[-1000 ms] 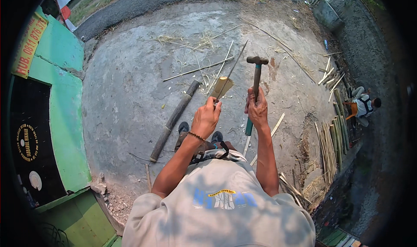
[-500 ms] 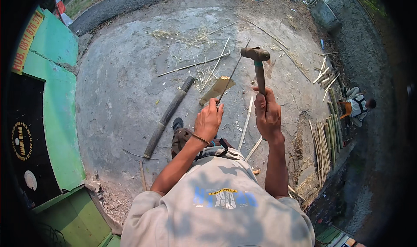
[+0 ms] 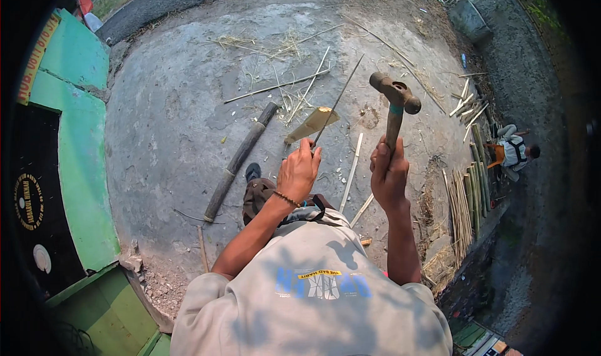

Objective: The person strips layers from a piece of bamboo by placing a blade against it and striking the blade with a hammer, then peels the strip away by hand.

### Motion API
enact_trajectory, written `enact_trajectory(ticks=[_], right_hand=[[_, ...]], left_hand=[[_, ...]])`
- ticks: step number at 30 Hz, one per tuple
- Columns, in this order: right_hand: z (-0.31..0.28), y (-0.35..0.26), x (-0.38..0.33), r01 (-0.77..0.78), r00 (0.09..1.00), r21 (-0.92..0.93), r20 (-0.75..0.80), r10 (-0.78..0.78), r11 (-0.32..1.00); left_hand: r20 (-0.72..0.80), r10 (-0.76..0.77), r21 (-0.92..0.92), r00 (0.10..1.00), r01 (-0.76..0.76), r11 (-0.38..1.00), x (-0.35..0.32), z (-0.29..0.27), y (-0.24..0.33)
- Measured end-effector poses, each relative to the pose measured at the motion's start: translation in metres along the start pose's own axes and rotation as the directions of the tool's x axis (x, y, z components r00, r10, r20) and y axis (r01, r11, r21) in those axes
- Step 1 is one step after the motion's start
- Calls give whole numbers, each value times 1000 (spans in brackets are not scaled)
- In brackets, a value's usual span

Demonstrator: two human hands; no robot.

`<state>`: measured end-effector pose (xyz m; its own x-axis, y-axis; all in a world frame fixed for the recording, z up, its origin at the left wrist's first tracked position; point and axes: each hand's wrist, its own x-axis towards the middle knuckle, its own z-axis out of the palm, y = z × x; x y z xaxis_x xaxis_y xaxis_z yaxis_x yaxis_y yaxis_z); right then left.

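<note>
My right hand [image 3: 389, 173] grips the handle of a hammer [image 3: 395, 102], whose dark head is raised above the ground. In my left hand [image 3: 299, 169] I hold a thin bamboo strip [image 3: 338, 99] that slants up and away to the right. A short flat piece of bamboo [image 3: 313, 123] lies on the ground just beyond that hand. I am crouched over a grey concrete slab [image 3: 175, 118], with a dark shoe [image 3: 253, 171] showing below my left arm.
A long dark bamboo pole [image 3: 241, 157] lies left of me. Thin strips and shavings [image 3: 282, 74] are scattered ahead. A stack of split bamboo [image 3: 464, 203] lies at the right edge. A person [image 3: 514, 151] sits farther right. A green wall [image 3: 78, 168] stands at left.
The hammer has swung up and to the right, its head now higher. My view has shifted closer over my hands, and the left hand keeps hold of the strip.
</note>
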<state>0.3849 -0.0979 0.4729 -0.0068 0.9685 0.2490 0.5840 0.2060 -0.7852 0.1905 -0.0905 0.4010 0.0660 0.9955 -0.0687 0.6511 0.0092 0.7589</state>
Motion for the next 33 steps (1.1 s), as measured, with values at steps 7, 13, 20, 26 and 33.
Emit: enact_trajectory(ticks=[7,13,20,26,33], right_hand=[[-2,2,18,-134,967,-18,218,135,991],[7,5,-1,3,1000,-7,-15,-3,1000],[-12,-14,8,-39,993,-8,113,40,999],[9,20,-6,102,994,102,22,-104,990],[-24,-6,11,-71,983,143,177,45,987]], left_hand=[[-11,32,7,999,-32,999,-2,4,-7],[-19,3,7,1000,-3,1000,-5,0,-1],[-40,26,18,999,-26,1000,-3,5,-6],[-38,-3,50,999,5,999,-6,1,1],[-10,-9,81,1000,10,997,-15,11,-5]])
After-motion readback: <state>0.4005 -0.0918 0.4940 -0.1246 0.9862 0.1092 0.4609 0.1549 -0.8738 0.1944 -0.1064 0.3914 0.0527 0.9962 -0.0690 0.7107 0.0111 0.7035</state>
